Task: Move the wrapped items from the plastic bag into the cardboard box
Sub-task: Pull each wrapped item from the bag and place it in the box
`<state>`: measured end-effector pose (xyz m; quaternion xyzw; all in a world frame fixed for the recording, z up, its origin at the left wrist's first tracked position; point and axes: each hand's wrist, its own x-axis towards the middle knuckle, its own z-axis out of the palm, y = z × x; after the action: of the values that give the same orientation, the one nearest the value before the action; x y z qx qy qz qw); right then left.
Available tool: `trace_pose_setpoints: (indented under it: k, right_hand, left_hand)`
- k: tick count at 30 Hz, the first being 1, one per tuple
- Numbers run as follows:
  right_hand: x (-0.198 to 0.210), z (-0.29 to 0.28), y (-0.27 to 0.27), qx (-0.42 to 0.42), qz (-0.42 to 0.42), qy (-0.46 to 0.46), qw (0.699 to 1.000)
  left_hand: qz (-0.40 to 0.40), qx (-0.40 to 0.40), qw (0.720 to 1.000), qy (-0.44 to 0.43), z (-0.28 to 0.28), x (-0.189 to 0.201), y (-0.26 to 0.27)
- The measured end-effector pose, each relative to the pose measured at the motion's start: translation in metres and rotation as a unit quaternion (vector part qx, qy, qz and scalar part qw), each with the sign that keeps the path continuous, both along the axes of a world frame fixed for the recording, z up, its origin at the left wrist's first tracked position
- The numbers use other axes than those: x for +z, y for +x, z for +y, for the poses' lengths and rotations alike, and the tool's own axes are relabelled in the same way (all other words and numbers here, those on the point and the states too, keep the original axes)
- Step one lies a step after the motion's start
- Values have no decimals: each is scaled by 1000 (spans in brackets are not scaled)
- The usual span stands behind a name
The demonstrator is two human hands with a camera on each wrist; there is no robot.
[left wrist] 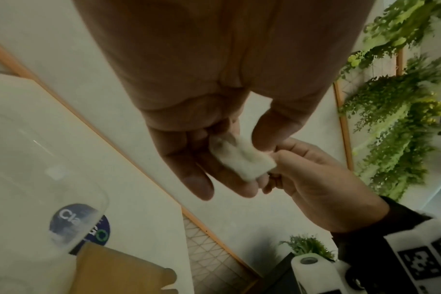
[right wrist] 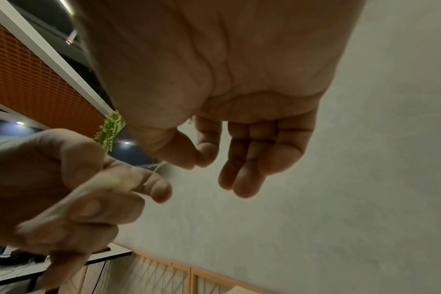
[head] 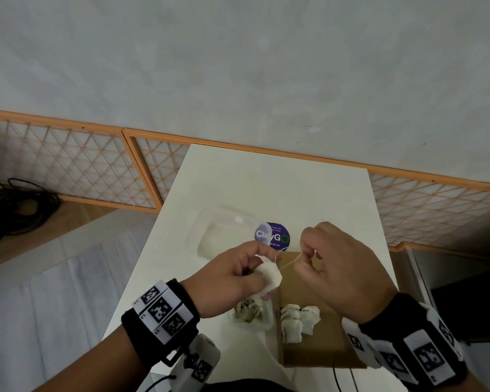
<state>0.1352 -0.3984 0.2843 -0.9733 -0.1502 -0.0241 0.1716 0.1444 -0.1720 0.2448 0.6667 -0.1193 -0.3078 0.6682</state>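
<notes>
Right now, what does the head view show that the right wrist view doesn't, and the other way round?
Only the head view shows the cardboard box with wrapped items already inside, more items in the plastic bag beside it, and the round purple sticker on the white table. Only the right wrist view shows the right hand's thumb and forefinger pinching from the palm side, with the other fingers loose. Both show the left hand holding a white wrapped item and the thin string running to the right hand.
</notes>
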Motion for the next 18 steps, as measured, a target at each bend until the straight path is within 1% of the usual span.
trace_pose_setpoints:
  k: [2, 7, 10, 12, 14, 16, 18]
  right_hand:
    - [7, 2, -1, -1, -17, 2, 1000]
    - [12, -3, 2, -22, -48, 11, 999]
    - [6, -8, 9, -35, -70, -15, 997]
    - [0, -10, 13, -30, -96, -33, 994]
    - [-8, -9, 16, -17, -112, -50, 992]
    - [-18, -5, 17, -3, -114, -59, 992]
    - [-31, 0, 17, 9, -106, -51, 993]
  left_hand:
    - [-2, -10, 1000, -15, -6, 5, -1]
    - [-53, 1, 999, -4, -15, 8, -3]
    - [-86, -16, 995, 49, -13, 8, -6]
    - [-121, -26, 988, 95, -11, 8, -8]
    - [-155, -28, 980, 120, -8, 9, -10]
    - [-193, -7, 971, 138, -6, 8, -11]
    - [-221, 43, 965, 137, -3, 7, -11]
